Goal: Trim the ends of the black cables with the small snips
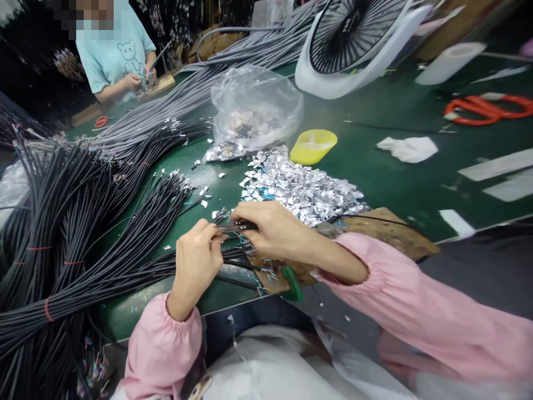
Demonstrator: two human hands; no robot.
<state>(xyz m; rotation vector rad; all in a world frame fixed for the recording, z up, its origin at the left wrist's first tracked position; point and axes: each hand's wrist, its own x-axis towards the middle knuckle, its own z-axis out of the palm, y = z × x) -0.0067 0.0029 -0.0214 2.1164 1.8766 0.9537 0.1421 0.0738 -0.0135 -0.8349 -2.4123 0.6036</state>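
Between the two hands, at the near table edge, the left hand [197, 258] had its fingertips pinched tight on the end of a black cable [236, 226]. The right hand [270, 230] was curled closed on the same cable just beside them. Beneath lay a wooden board [387, 233], behind it a heap of foil scraps [300, 186]. Bundled cables [83, 233] fanned leftward across the green table [375, 178].

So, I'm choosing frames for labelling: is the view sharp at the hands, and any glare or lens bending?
Head view: left hand and right hand, pinching a cable, are sharp enough; foil scraps and plastic bag glare white; wide-angle bending bows the fan and table edge towards the corners.
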